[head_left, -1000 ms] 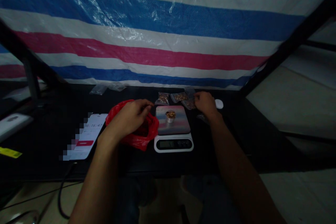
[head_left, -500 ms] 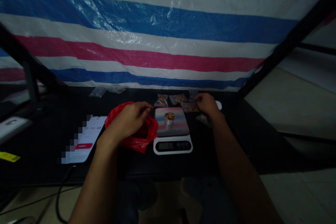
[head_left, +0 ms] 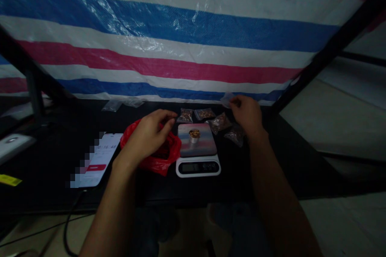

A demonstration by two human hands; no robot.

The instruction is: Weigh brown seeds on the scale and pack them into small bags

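My right hand [head_left: 247,114] pinches a small clear plastic bag [head_left: 227,99] behind the filled bags, near the striped sheet. My left hand [head_left: 154,130] hovers over a red plastic bag [head_left: 172,156], thumb and fingers apart and nothing visible in them. Beside the red bag stands a white kitchen scale [head_left: 198,169] with a metal plate. On that plate sits a small metal cup [head_left: 194,139] heaped with brown pieces. Several clear bags of brown pieces lie around the scale's far and right sides, among them a filled bag [head_left: 220,123] and another filled bag [head_left: 235,135].
A phone [head_left: 104,160] with a lit screen lies at the left, a cable [head_left: 68,221] near it. Flat clear bags [head_left: 112,105] rest at the back left. A striped plastic sheet [head_left: 181,56] rises behind the black table [head_left: 235,188]. Dark frame bars flank it.
My right hand has moved right and back, lifting the clear bag off the table area. A filled bag near it has shifted and turned. My left hand has barely moved.
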